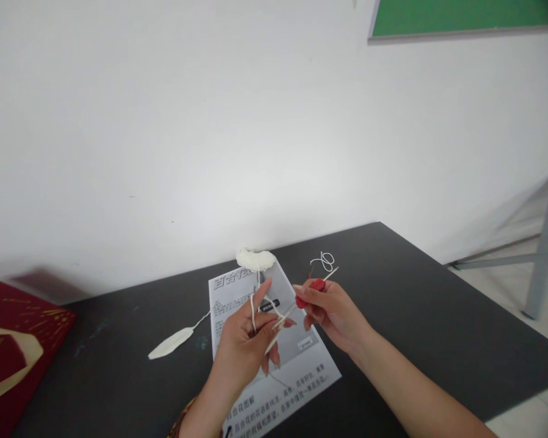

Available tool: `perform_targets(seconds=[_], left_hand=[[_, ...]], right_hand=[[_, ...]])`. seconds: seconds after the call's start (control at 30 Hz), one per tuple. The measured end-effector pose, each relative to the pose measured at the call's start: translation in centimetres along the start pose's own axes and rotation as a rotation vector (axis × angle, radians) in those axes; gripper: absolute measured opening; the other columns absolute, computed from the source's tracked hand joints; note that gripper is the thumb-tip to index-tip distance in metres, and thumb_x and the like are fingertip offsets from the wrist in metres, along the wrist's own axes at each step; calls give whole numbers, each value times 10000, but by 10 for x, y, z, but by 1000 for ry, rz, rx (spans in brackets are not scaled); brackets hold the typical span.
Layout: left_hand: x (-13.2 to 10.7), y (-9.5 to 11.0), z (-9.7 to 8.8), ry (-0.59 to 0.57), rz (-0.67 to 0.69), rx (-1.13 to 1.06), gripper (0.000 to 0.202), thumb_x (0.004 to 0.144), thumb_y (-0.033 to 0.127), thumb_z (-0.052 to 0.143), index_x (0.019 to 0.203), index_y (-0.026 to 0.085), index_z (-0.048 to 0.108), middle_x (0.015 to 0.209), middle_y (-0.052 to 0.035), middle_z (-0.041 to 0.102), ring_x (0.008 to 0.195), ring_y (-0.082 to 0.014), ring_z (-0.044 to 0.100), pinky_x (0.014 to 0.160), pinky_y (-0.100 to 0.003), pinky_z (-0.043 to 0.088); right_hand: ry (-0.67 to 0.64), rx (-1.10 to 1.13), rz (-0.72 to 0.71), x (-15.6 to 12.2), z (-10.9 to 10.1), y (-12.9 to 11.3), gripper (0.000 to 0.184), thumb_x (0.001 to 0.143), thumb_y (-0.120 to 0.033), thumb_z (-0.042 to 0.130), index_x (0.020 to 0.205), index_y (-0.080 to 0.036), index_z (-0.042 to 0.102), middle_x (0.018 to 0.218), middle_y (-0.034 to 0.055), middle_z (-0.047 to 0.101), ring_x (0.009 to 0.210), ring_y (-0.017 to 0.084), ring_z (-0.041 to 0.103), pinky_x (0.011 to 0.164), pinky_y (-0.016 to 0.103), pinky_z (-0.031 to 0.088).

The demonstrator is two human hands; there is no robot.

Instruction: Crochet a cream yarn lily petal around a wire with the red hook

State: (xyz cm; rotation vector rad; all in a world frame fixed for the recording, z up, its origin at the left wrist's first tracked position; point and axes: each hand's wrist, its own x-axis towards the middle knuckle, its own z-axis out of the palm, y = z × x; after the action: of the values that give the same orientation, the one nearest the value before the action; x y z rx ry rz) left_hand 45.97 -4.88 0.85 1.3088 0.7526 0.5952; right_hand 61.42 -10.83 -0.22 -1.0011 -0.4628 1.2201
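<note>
My right hand grips the red handle of a crochet hook, its thin metal shaft pointing left toward the other hand. Between the thumb and fingers of my left hand a small piece of white crochet is pinched. White yarn runs over the raised left index finger and up to a fluffy white ball of yarn by the wall. The hook's tip meets the yarn at the crochet piece; the exact loop is too small to make out.
A printed sheet lies beneath my hands on the black table. To the left rests a finished white crochet petal with a yarn tail. A loose white yarn loop lies behind the hook. A red bag stands at the left edge.
</note>
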Motion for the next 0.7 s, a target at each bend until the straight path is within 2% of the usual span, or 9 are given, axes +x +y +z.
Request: perform_targets(seconds=[0.13,0.27,0.43,0.6,0.7], left_hand=[[-1,1,3,33,13,-18,791,739,304,698,1425,183,323,534,38,617,343,-101,509,299,-164,371],[0,-1,8,78,40,-80,827,724,290,707,1432,176,296,600,27,634,419,-131,563,324,-191,420],[3,-7,8,91,64,-59,780,744,308,680,1421,187,314,593,38,601,415,-122,538,294,-182,397],[4,-6,1,18,58,-52,839,721,345,704,1428,168,288,665,2,642,501,-142,593,382,-212,457],[5,-1,-7,-72,17,8,802,740,388,685,1417,165,316,726,-43,687,462,-131,583,368,-203,416]], right_hand=[[-101,-97,27,-4,4,3,237,662,-345,776,730,-128,708,603,1,625,455,75,480,398,200,468],[-141,-167,4,-8,10,7,215,691,-336,750,673,-128,701,615,7,627,520,107,566,444,208,447],[-97,-121,-84,-7,12,15,151,643,-261,794,745,-167,731,735,8,685,574,122,628,541,238,473],[-49,-63,-77,-6,10,16,178,630,-276,803,751,-161,743,608,27,702,556,162,633,578,300,484],[-47,-12,-57,-6,9,13,162,625,-252,808,729,-146,743,607,43,711,564,163,640,576,290,478]])
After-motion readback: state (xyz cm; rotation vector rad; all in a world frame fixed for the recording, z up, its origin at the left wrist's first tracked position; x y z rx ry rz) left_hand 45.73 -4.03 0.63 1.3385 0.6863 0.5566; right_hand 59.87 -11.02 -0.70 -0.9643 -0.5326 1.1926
